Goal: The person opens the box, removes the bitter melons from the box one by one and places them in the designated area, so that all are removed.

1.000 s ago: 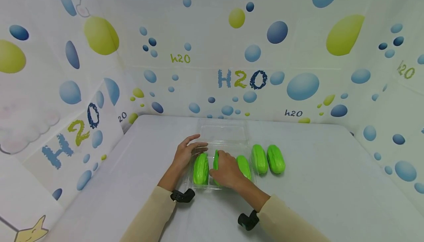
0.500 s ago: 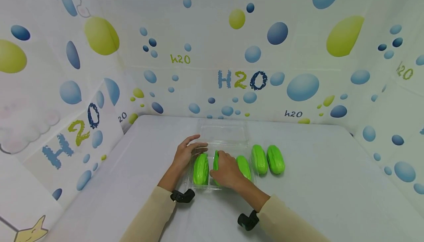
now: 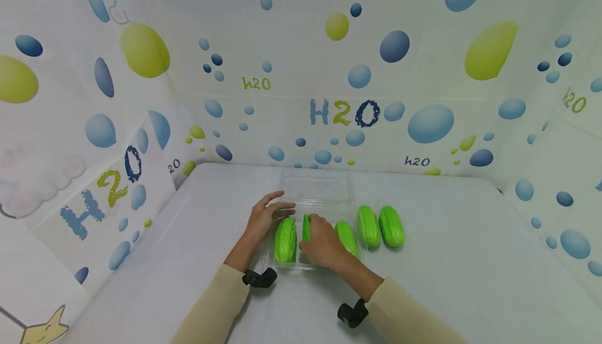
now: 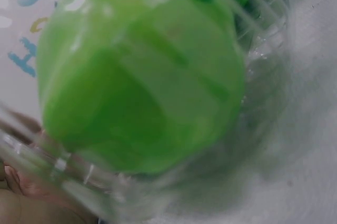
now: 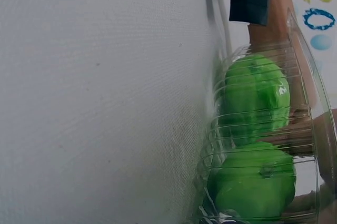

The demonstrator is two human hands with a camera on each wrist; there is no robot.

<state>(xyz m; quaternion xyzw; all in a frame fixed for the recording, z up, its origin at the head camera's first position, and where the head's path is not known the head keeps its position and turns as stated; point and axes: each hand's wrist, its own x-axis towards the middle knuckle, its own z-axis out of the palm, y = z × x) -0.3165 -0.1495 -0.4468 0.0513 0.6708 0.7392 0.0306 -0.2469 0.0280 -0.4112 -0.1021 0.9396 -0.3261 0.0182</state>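
In the head view a clear plastic clamshell box (image 3: 301, 267) lies with its lid (image 3: 317, 187) folded back. Three glossy green cucumber-shaped vegetables are inside. The left one (image 3: 285, 242) lies lengthwise; the left wrist view shows a green end (image 4: 142, 82) close up through the plastic. My left hand (image 3: 261, 221) rests at the box's left side, fingers extended over its far end. With my right hand (image 3: 324, 242) I grip the middle vegetable (image 3: 307, 226), mostly hidden beneath the hand. Partly behind that hand lies the right one (image 3: 346, 237).
Just right of the box, two more green vegetables (image 3: 369, 226) lie side by side on the white-covered table (image 3: 451, 260). A white printed curtain (image 3: 282, 46) stands behind the table. Both wrists carry a small black camera (image 3: 352, 313).
Almost nothing differs: the right hand has shifted very slightly on the middle vegetable. The left hand and the other vegetables stay in place.
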